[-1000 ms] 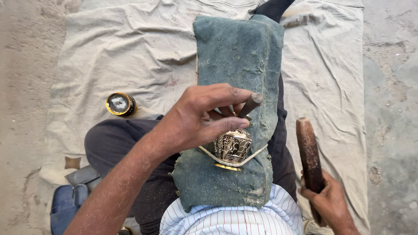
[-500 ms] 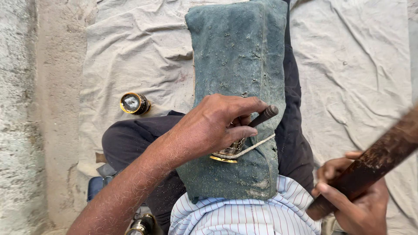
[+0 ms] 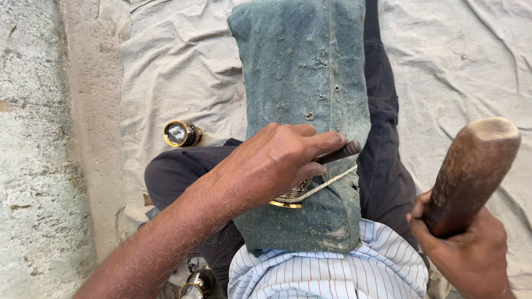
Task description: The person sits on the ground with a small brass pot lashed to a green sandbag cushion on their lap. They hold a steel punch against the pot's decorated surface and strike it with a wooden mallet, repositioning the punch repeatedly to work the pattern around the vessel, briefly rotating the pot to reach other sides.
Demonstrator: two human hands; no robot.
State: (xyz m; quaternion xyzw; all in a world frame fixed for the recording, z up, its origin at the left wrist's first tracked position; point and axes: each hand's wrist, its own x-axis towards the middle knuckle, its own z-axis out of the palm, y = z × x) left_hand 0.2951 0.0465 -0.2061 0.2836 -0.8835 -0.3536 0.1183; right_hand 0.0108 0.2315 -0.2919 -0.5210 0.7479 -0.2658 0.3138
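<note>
Head view: left hand [image 3: 271, 166] fingers pinch a dark punch [image 3: 339, 153] against the brass piece [image 3: 288, 198], steadied on the lap cloth [image 3: 305, 83]; right hand [image 3: 465, 254] grips the raised wooden mallet [image 3: 471, 171].

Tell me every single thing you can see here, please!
Blue-green speckled cloth pad: one, over the lap.
Small engraved brass piece: one, golden, on the pad, mostly hidden under the left hand.
Pale cord: one, across the pad.
Dark thin rod tool: one, in the left hand.
Brown wooden club: one, raised on the right.
Round brass-rimmed object: one, on the sheet.
Cream fabric sheet: one, on the ground.
Striped shirt: one, white, bottom.
Left hand: fingers around the rod.
Right hand: grips the club.
</note>
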